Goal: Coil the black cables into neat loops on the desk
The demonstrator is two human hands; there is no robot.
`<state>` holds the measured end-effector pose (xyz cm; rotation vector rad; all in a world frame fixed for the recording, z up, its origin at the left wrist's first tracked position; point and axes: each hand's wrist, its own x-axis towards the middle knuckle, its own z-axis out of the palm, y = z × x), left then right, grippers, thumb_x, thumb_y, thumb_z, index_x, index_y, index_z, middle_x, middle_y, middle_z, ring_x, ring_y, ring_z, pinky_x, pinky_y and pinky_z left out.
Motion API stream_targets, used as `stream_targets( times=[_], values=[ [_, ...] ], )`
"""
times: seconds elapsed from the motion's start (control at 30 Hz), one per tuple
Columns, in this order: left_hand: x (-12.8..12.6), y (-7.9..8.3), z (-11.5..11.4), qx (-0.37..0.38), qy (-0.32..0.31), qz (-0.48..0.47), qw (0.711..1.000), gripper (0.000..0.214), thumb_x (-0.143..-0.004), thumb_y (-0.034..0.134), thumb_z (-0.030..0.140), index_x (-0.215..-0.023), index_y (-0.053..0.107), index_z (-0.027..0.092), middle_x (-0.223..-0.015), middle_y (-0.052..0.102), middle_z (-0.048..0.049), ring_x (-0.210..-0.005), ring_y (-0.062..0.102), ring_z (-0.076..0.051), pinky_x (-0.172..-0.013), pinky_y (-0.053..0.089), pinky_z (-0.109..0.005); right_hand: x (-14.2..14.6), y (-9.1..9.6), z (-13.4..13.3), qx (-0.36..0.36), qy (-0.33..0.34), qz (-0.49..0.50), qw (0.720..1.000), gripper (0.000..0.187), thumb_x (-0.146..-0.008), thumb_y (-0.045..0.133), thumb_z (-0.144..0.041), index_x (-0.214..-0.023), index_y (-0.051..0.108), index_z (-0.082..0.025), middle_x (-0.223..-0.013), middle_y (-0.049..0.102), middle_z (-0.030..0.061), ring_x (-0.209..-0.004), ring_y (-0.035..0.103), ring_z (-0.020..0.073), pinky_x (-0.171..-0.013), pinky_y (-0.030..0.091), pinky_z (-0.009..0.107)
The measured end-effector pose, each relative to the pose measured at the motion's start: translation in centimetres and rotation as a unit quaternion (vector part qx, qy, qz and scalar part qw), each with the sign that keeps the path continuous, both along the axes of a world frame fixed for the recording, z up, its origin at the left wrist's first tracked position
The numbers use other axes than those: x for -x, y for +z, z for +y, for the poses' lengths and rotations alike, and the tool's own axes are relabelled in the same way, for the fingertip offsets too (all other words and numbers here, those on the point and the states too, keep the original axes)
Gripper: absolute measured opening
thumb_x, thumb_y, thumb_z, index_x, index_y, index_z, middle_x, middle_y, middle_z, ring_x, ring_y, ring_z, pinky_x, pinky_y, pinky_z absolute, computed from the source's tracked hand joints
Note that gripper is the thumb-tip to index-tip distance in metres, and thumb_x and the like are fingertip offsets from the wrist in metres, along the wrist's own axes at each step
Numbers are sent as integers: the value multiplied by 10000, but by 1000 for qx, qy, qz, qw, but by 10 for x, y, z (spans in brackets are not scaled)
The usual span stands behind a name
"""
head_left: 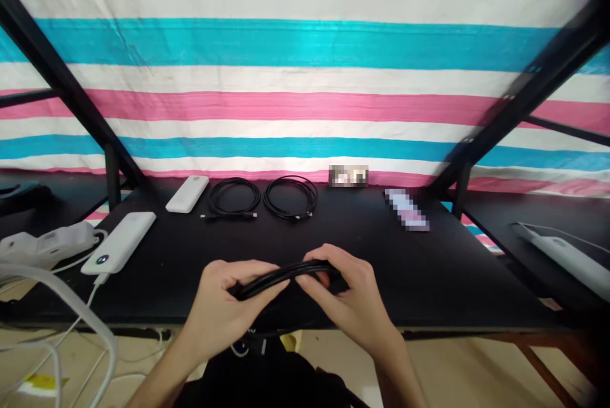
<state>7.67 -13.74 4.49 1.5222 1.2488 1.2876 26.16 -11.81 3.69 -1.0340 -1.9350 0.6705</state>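
Observation:
A coiled black cable [290,272] is held up over the front of the black table [429,281]. My left hand [229,300] is closed round the coil's left side, thumb against fingers. On the coil's right side, my right hand [347,293] pinches it in the same way. The coil is seen nearly edge-on, and its ends are hidden. Farther back lie two more coiled black cables, the left coil [234,197] with its plugs laid out in front and the right coil [290,197] beside it.
Two white power banks, a near one [119,243] with a cable plugged in and a far one [187,194], lie at the left. A white power strip [52,243] and looping white cables crowd the left edge. Blurred-out items [406,210] sit back right. Slanted black posts [519,90] flank the table.

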Motion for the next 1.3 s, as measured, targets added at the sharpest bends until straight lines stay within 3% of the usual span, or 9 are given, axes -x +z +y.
stream_targets(
  times=[0.2, 0.37, 0.5, 0.6, 0.73, 0.9, 0.97, 1.1, 1.3],
  values=[
    [20, -22, 7, 55, 70, -50, 995, 157, -624, 776, 296, -601, 698, 163, -354, 490, 31, -290, 371, -68, -319, 261, -179, -26, -14, 4, 225, 37, 154, 961, 336, -865, 569, -434, -660, 512, -173, -509, 325, -69, -435, 250, 56, -407, 196, 209],
    [6, -47, 8, 135, 3, -178, 975, 319, -773, 658, 415, -597, 617, 151, -298, 396, 60, -232, 300, -29, -333, 148, -172, -29, -23, 10, 236, 22, 356, 904, 345, -820, 637, -439, -635, 486, -188, -476, 201, -108, -387, 108, 37, -356, 86, 189],
    [-14, -49, 7, 189, 61, -382, 902, 528, -762, 665, 401, -399, 356, 173, -318, 300, 82, -225, 263, -11, -311, 156, -179, -14, -20, 11, 237, 29, 499, 833, 376, -788, 668, -437, -615, 426, -207, -485, 155, -119, -382, 53, 39, -325, 69, 168],
    [-13, -42, 10, 190, 119, -480, 848, 592, -786, 648, 357, -392, 240, 186, -315, 242, 90, -230, 194, -1, -294, 145, -175, -5, -25, 11, 295, 100, 461, 831, 340, -796, 658, -410, -642, 430, -209, -476, 210, -119, -369, 127, 43, -348, 214, 171],
    [-11, -36, 10, 172, 181, -531, 810, 596, -855, 571, 356, -395, 232, 189, -296, 239, 81, -224, 191, -10, -295, 186, -178, 11, -34, 8, 312, 137, 467, 816, 382, -812, 634, -380, -583, 384, -206, -418, 219, -124, -357, 227, 49, -499, 410, 221],
    [-37, -45, 5, 216, 187, -563, 776, 595, -856, 545, 386, -401, 213, 194, -289, 240, 79, -209, 189, -16, -306, 221, -190, 36, -41, 1, 375, 148, 583, 705, 506, -764, 657, -349, -502, 254, -192, -440, 197, -101, -361, 125, 39, -337, 184, 163],
    [-43, -49, 4, 231, 153, -560, 781, 602, -830, 568, 393, -400, 196, 196, -296, 242, 77, -214, 213, -16, -327, 266, -190, 35, -43, 3, 396, 155, 590, 686, 563, -748, 670, -355, -478, 205, -188, -421, 178, -99, -360, 106, 34, -336, 126, 171],
    [-31, -50, 4, 217, 23, -493, 842, 546, -748, 652, 386, -412, 264, 199, -314, 292, 67, -257, 360, -54, -389, 352, -213, 5, -46, 14, 445, 153, 549, 691, 616, -739, 677, -422, -463, 172, -202, -391, 130, -110, -332, 62, 28, -309, 66, 185],
    [5, -45, 11, 212, -18, -298, 931, 270, -765, 667, 429, -790, 566, 180, -342, 319, 118, -239, 214, -20, -321, 125, -156, -29, -42, 17, 446, 105, 377, 805, 487, -752, 694, -445, -536, 335, -197, -409, 168, -133, -356, 78, 17, -328, 66, 164]
  ],
)
